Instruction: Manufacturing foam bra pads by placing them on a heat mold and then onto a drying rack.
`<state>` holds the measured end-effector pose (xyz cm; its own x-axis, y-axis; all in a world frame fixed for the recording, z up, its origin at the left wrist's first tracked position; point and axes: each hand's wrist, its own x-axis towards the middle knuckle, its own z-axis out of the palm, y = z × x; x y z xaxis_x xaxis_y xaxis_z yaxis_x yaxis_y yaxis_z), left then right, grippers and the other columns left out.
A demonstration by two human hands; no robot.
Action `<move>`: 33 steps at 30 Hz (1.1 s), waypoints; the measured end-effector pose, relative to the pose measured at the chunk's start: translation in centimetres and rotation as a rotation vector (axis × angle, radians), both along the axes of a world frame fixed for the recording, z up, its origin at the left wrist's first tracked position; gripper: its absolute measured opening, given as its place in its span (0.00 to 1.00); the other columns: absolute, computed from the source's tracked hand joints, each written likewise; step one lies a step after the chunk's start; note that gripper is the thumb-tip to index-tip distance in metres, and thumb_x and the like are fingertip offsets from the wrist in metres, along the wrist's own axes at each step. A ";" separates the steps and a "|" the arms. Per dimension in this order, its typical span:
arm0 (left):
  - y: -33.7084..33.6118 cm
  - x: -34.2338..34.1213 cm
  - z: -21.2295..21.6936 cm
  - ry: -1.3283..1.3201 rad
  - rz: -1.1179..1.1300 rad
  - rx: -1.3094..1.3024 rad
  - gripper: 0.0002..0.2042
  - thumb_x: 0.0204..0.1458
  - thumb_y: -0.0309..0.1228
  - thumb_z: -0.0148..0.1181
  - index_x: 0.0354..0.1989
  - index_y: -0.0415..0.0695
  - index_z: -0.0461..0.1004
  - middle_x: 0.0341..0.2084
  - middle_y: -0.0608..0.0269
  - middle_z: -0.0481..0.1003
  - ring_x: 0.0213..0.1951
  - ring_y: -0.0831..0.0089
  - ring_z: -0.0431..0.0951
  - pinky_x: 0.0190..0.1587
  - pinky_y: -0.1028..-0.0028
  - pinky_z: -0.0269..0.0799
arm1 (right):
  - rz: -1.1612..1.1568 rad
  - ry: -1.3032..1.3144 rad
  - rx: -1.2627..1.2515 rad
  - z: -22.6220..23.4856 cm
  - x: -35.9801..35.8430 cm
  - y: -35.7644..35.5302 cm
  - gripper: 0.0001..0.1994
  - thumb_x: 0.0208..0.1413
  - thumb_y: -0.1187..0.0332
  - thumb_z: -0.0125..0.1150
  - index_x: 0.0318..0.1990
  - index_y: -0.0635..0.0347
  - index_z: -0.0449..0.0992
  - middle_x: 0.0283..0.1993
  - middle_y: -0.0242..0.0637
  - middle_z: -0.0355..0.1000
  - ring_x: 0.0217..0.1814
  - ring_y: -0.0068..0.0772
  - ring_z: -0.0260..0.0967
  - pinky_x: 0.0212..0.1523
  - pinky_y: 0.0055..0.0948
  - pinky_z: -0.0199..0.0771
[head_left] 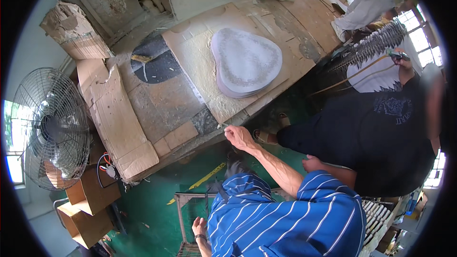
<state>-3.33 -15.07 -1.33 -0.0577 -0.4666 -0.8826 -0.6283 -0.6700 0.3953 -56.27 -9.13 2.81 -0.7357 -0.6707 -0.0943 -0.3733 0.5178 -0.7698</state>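
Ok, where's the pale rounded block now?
In the head view, the pale block sits just above centre, on a cardboard sheet, beyond the right hand.

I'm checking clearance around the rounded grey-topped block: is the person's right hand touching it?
Apart. The head view shows a plain gap: cardboard is visible between the right hand and the rounded block.

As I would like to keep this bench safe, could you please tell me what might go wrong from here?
The right hand is at the corner of the cardboard under the block; a tug might shift both. The block lies near the edge of the table, so a knock could tip it off. A co-worker is close by; arms might bump.
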 end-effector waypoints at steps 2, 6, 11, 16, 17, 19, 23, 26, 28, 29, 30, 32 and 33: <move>-0.2 -1.7 0.8 -0.012 -0.017 0.015 0.28 0.56 0.35 0.66 0.64 0.43 0.67 0.51 0.55 0.77 0.48 0.62 0.79 0.45 0.57 0.75 | -0.021 -0.029 0.033 2.6 -1.2 -0.6 0.10 0.59 0.64 0.59 0.41 0.60 0.76 0.34 0.47 0.77 0.37 0.50 0.76 0.38 0.43 0.75; -0.1 -3.6 1.0 -0.035 -0.037 0.026 0.28 0.56 0.35 0.66 0.64 0.41 0.66 0.54 0.53 0.75 0.49 0.60 0.80 0.46 0.56 0.77 | -0.168 0.114 0.021 3.4 -3.7 -1.6 0.09 0.56 0.65 0.62 0.41 0.59 0.76 0.35 0.45 0.76 0.37 0.48 0.76 0.39 0.43 0.75; -0.4 -7.6 2.5 -0.050 -0.011 0.057 0.29 0.56 0.38 0.66 0.63 0.36 0.67 0.53 0.50 0.76 0.51 0.61 0.79 0.55 0.64 0.72 | -0.320 0.359 0.067 3.5 -8.7 -1.0 0.11 0.55 0.66 0.64 0.42 0.60 0.74 0.35 0.44 0.73 0.38 0.50 0.73 0.40 0.45 0.72; -1.0 -7.6 -0.9 0.011 0.020 0.096 0.28 0.56 0.34 0.66 0.64 0.40 0.66 0.51 0.52 0.76 0.47 0.61 0.80 0.42 0.60 0.80 | -0.399 0.550 0.157 4.2 -12.7 -1.0 0.15 0.54 0.64 0.66 0.46 0.61 0.73 0.41 0.48 0.70 0.46 0.53 0.69 0.44 0.46 0.71; -1.1 -8.0 -1.2 0.021 0.015 0.097 0.28 0.56 0.34 0.65 0.64 0.40 0.66 0.51 0.52 0.76 0.47 0.61 0.80 0.42 0.61 0.80 | -0.417 0.602 0.182 4.2 -13.3 -1.0 0.16 0.54 0.64 0.66 0.46 0.62 0.73 0.41 0.48 0.69 0.46 0.53 0.69 0.45 0.46 0.70; -1.4 -8.8 -1.7 0.039 0.002 0.084 0.28 0.56 0.35 0.65 0.64 0.40 0.66 0.50 0.53 0.76 0.46 0.63 0.80 0.41 0.62 0.79 | -0.430 0.603 0.238 3.8 -14.3 -0.9 0.18 0.53 0.63 0.68 0.48 0.62 0.73 0.41 0.47 0.68 0.46 0.53 0.68 0.46 0.45 0.70; -3.3 -11.1 -1.8 0.081 -0.040 -0.019 0.27 0.56 0.34 0.66 0.62 0.39 0.68 0.46 0.57 0.78 0.43 0.72 0.79 0.39 0.71 0.77 | -0.401 0.601 0.300 3.4 -15.6 -1.0 0.16 0.52 0.64 0.68 0.45 0.61 0.75 0.41 0.46 0.69 0.46 0.52 0.68 0.46 0.45 0.70; -5.5 -15.0 -2.2 0.233 -0.103 -0.226 0.22 0.58 0.32 0.64 0.59 0.37 0.71 0.44 0.58 0.79 0.42 0.76 0.78 0.41 0.75 0.76 | -0.370 0.609 0.296 3.7 -16.6 -1.0 0.12 0.50 0.65 0.69 0.40 0.60 0.78 0.38 0.45 0.72 0.43 0.51 0.70 0.45 0.45 0.71; -6.7 -22.7 -0.2 0.369 -0.102 -0.287 0.19 0.59 0.32 0.63 0.56 0.37 0.74 0.42 0.60 0.80 0.40 0.77 0.78 0.43 0.76 0.75 | -0.356 0.608 0.320 4.1 -17.8 0.1 0.09 0.50 0.66 0.68 0.35 0.60 0.79 0.34 0.44 0.75 0.39 0.49 0.71 0.43 0.45 0.71; -7.2 -28.1 2.6 0.405 -0.123 -0.281 0.18 0.59 0.32 0.63 0.55 0.37 0.75 0.41 0.60 0.80 0.40 0.77 0.78 0.44 0.76 0.74 | -0.334 0.609 0.328 4.7 -18.3 0.3 0.08 0.50 0.67 0.68 0.35 0.60 0.79 0.34 0.44 0.75 0.39 0.49 0.72 0.42 0.45 0.72; -7.7 -34.2 6.5 0.480 -0.175 -0.222 0.17 0.60 0.33 0.62 0.53 0.36 0.77 0.41 0.60 0.80 0.39 0.77 0.78 0.45 0.77 0.74 | -0.318 0.616 0.334 5.9 -18.6 0.2 0.08 0.50 0.67 0.67 0.35 0.60 0.80 0.34 0.44 0.75 0.39 0.49 0.72 0.42 0.45 0.72; -7.8 -43.1 9.7 0.714 -0.276 -0.001 0.20 0.62 0.39 0.59 0.57 0.37 0.74 0.43 0.57 0.80 0.44 0.72 0.80 0.45 0.73 0.78 | -0.255 0.600 0.309 8.3 -18.9 -1.1 0.08 0.51 0.66 0.66 0.35 0.61 0.80 0.34 0.45 0.77 0.39 0.51 0.73 0.41 0.46 0.73; -7.3 -47.3 10.6 0.819 -0.242 0.112 0.21 0.64 0.40 0.57 0.57 0.37 0.73 0.45 0.56 0.79 0.48 0.70 0.79 0.50 0.69 0.77 | -0.217 0.568 0.305 9.7 -18.8 -1.8 0.08 0.52 0.66 0.66 0.35 0.61 0.80 0.34 0.45 0.77 0.40 0.51 0.74 0.42 0.46 0.73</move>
